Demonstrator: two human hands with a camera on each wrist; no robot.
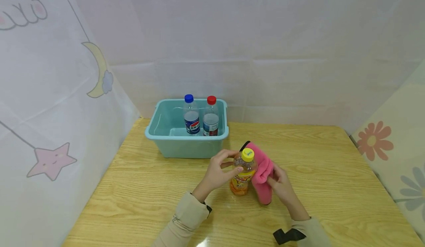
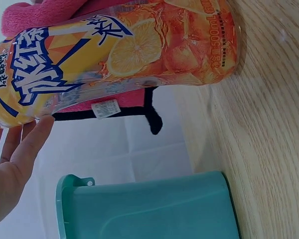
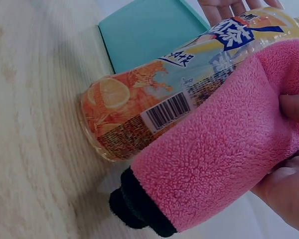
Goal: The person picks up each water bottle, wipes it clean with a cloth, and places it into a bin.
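A yellow-capped iced tea bottle (image 1: 243, 177) with an orange-and-yellow label is near the middle of the wooden table, roughly upright. My left hand (image 1: 216, 172) holds its upper part, thumb on the near side and fingers on the far side. On the bottle's right side lies a folded pink towel (image 1: 263, 193) with black edging. Thumb and fingers of my right hand (image 1: 282, 187) grip the towel, whose fluffy face rests close against the bottle; the right wrist view shows the label's barcode beside it. In the left wrist view, the iced tea bottle (image 2: 139, 50) partly hides the towel.
Behind and left of my hands stands a light teal plastic basin (image 1: 189, 148). Inside it are a blue-capped bottle (image 1: 191, 118) and a red-capped bottle (image 1: 211, 119), both upright. Printed white sheets (image 1: 206, 37) hang around the wooden table (image 1: 332, 188).
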